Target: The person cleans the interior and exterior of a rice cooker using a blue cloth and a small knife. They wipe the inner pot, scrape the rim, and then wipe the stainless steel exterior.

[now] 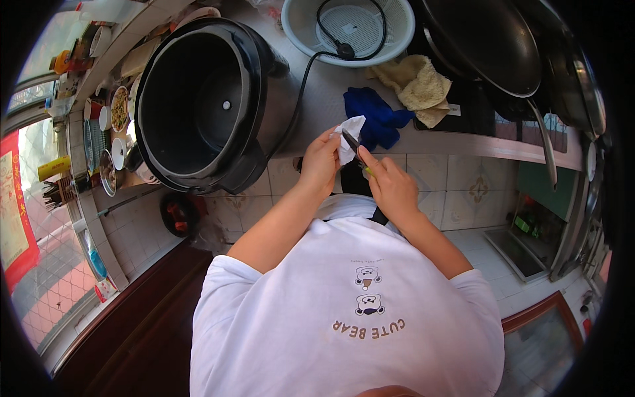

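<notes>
My left hand [321,158] holds a crumpled white tissue or paper [351,140] in front of my chest. In my right hand [391,184] is a small tool with a dark blade-like end [350,139] and a bit of green near the grip; its exact kind cannot be told. The dark end rests against the white tissue. Just beyond my hands lies a dark blue cloth [375,115] on the counter, touching or close to a tan towel [421,92]. To the left, a large black electric cooker body [258,106] stands without a lid, its hollow facing me.
A pale plastic colander [290,22] holds a black power cord [303,79] with its plug. A dark pan [488,44] lies on the black cooktop [461,121] at the right. Bowls and dishes [119,109] crowd the far left. The counter's front edge [446,144] runs beyond my hands.
</notes>
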{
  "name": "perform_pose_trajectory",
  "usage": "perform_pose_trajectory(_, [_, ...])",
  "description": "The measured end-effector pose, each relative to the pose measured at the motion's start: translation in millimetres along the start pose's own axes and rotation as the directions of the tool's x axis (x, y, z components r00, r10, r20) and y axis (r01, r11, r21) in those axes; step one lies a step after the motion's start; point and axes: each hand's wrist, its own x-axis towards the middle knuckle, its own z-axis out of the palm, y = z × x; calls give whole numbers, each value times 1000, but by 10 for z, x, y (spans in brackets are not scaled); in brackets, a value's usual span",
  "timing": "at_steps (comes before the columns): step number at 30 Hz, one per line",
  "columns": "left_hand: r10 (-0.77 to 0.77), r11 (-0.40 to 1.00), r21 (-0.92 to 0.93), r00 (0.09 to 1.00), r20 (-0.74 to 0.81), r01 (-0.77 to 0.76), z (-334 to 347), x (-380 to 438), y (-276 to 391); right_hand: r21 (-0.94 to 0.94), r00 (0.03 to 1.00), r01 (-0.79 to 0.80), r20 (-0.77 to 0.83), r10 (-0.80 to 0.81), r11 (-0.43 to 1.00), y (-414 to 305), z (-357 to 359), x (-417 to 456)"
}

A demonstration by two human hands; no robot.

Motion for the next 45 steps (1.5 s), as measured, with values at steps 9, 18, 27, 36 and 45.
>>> perform_pose_trajectory(9, [10,1000,-1,1000,21,-10,-112,17,11,711,943,-329,215,253,622,13,-186,36])
perform_pose_trajectory(18, [-68,989,-127,997,38,72,-272,20,-320,768,799,-585,494,342,259,292,18,-99])
perform_pose_trajectory(27, [574,610,656,819,23,-446,-588,656,-151,801,829,-526,408,382,286,396,3,-153])
perform_pose_trajectory(36, [780,-29,883,542,313,-468,-284,1298,55,789,856,-485,338,392,378,354,-44,-138])
perform_pose_trajectory(45, [464,-265,837,698,546,-479,-482,1006,-308,789,858,-484,342,383,379,314,30,-210])
